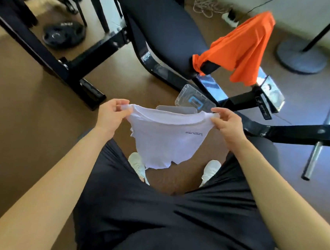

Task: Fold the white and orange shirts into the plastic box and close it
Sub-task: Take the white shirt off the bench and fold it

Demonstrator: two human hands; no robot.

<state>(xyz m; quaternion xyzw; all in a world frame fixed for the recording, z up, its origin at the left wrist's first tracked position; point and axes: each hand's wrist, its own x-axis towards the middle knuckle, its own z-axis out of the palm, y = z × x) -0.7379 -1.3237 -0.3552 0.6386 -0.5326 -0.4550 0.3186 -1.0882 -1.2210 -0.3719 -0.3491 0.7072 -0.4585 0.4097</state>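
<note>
A person stands looking down at their own two hands, which hold a white shirt [166, 140] up in the air between them, above their white shoes [210, 170] and the brown floor [27, 117]. The left hand [111, 115] pinches one top corner of the shirt with its fingers [121, 105] closed on the fabric; the right hand [227, 124] pinches the other corner the same way. The cloth hangs slack below the grip, its lower edge uneven.

Just beyond the shirt, on the floor, sits the clear plastic box [175, 109], mostly hidden behind the cloth, with its clear lid [194, 100] lying off and beside it. The orange shirt [242, 48] is draped over the end of a black weight bench [165, 29], well apart from the hands and not yet folded.

The step in hand appears to be folding the white shirt. To do it well, the hands likely need to keep the top edge taut and level, bring the two corners together so the halves match, then fold again until the bundle is narrow enough for the box.
</note>
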